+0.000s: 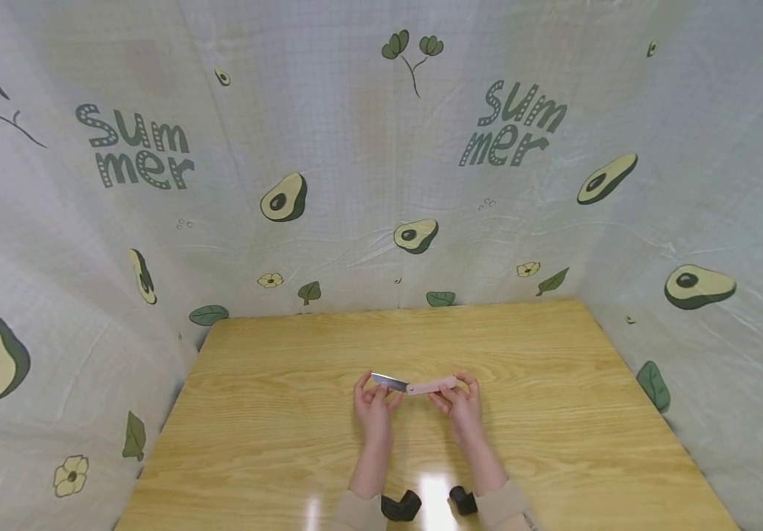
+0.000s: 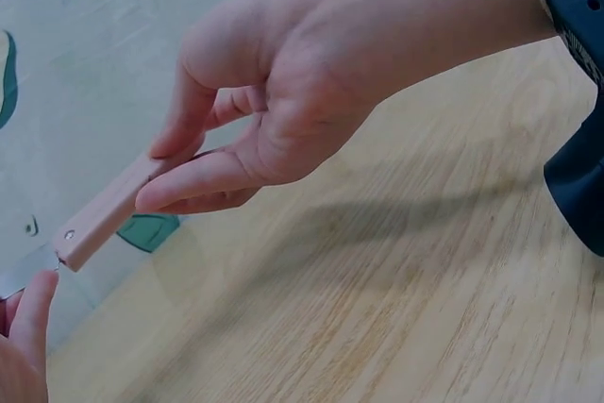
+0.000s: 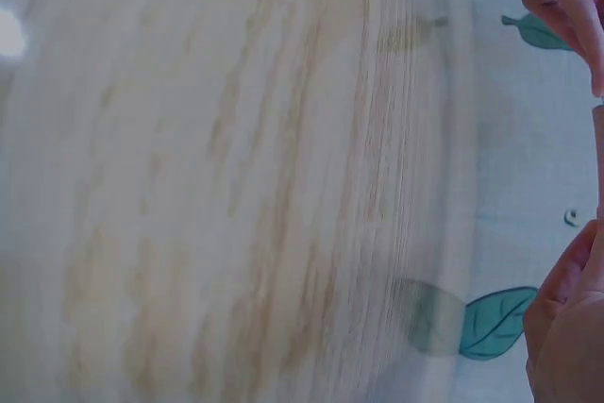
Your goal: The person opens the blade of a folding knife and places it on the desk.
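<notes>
A folding knife with a pink handle (image 1: 431, 386) and a shiny metal blade (image 1: 389, 381) is held above the table, its blade swung out from the handle. My left hand (image 1: 373, 405) pinches the blade between thumb and fingers. At the other end, my right hand (image 1: 463, 407) grips the handle. The left wrist view shows the right hand (image 2: 283, 92) large, its thumb and fingers on the handle (image 2: 109, 209), with part of the left hand (image 2: 26, 342) by the pivot. In the right wrist view both hands are partly cut off at the right edge.
Under the hands lies a wood-grain table (image 1: 275, 413). A pale cloth (image 1: 342, 133) printed with avocados and leaves hangs behind it and along both sides. Black devices (image 1: 401, 506) are at both wrists.
</notes>
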### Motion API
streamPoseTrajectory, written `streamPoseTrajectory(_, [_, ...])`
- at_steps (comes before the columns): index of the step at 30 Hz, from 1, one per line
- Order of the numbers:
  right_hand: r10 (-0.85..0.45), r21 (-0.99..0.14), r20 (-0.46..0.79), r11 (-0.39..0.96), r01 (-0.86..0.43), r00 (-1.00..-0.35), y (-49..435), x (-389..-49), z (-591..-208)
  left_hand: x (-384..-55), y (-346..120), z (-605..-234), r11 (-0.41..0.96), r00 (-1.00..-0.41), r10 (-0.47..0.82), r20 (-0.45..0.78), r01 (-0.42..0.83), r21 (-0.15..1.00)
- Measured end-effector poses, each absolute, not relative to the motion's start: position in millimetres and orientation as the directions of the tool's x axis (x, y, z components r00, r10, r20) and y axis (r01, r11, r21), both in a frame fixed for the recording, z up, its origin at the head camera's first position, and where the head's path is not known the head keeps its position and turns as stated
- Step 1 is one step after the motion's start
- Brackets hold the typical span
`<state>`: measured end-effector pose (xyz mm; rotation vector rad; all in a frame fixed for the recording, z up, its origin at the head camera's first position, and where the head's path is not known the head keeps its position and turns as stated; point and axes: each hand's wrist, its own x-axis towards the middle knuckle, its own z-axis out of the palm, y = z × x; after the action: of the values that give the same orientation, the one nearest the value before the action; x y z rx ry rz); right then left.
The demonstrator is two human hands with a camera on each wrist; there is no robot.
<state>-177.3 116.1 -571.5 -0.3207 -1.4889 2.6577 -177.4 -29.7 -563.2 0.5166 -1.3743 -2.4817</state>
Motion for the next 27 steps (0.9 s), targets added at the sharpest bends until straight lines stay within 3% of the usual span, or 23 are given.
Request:
streamPoseTrajectory(13, [0.226,-0.812,-0.217,-0.582,0.047,-0.950,108,-174,-571,-177,-21,-570,-0.566,-0.882,-0.437,-0.178,0.115,0.816])
streamPoseTrajectory(27, [0.292,-0.801,-0.231,-0.598,0.011,-0.928,100,-173,-573,-176,-15,-571,-0.596,-0.861,-0.446,-0.244,0.082,0.799])
